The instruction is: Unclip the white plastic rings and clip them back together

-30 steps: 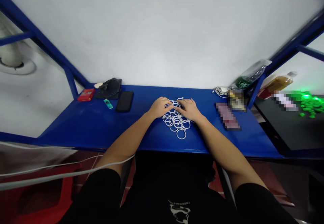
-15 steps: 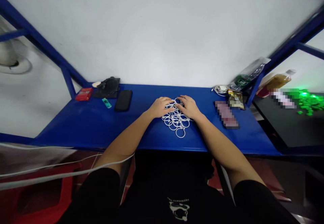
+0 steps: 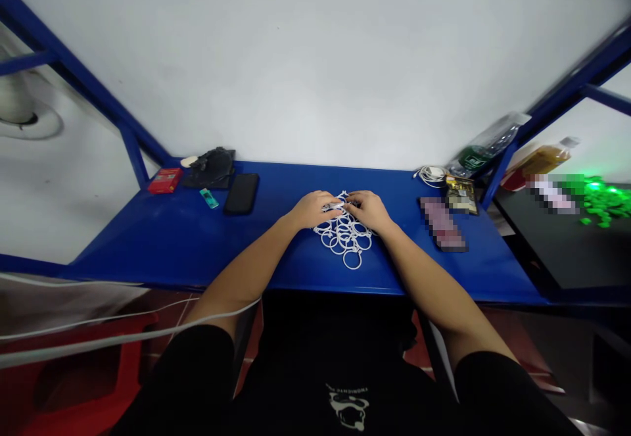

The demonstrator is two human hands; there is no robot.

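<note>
Head view of a blue bench (image 3: pixel 162 245), seen from the wearer's side. Well to the left of the left grip lies a small red box (image 3: pixel 165 181); nearer come a crumpled black bundle (image 3: pixel 211 168), a small turquoise item (image 3: pixel 209 198) and, closest to that grip, a black phone (image 3: pixel 241 194) lying flat. The left grip (image 3: pixel 313 211) is narrow, thumb and fingers close together with a white piece between them. Between the two grips, and spreading toward the wearer, lies a flat cluster of linked white rings (image 3: pixel 342 235), one ring (image 3: pixel 352 260) hanging out lowest. The right grip (image 3: pixel 367 211) curls over the cluster's upper right part; whether it pinches a ring cannot be told. To the right of this grip are a blurred pink item (image 3: pixel 442 224), a coiled white cable (image 3: pixel 431 175), a dark packet (image 3: pixel 462 194) and a leaning clear bottle (image 3: pixel 486 146) with a green label. Farthest right of it, on a dark surface (image 3: pixel 557 252), glows a green cluster (image 3: pixel 604 202).
</note>
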